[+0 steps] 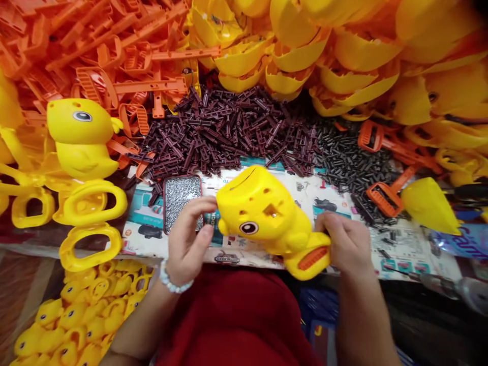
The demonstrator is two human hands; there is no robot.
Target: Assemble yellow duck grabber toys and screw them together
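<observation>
Yellow duck: handle gripped by curled right hand.
Left hand: loosely spread, beside the head.
Assembly: seemingly being positioned — steady support called for.

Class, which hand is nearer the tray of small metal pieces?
Left. The left hand is beside the tray, partly hiding it in view; the right hand is farther off, at the yellow toy's right end.

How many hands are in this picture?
2: the left hand by the eyed end of the yellow toy, the right hand beside its handle.
</observation>
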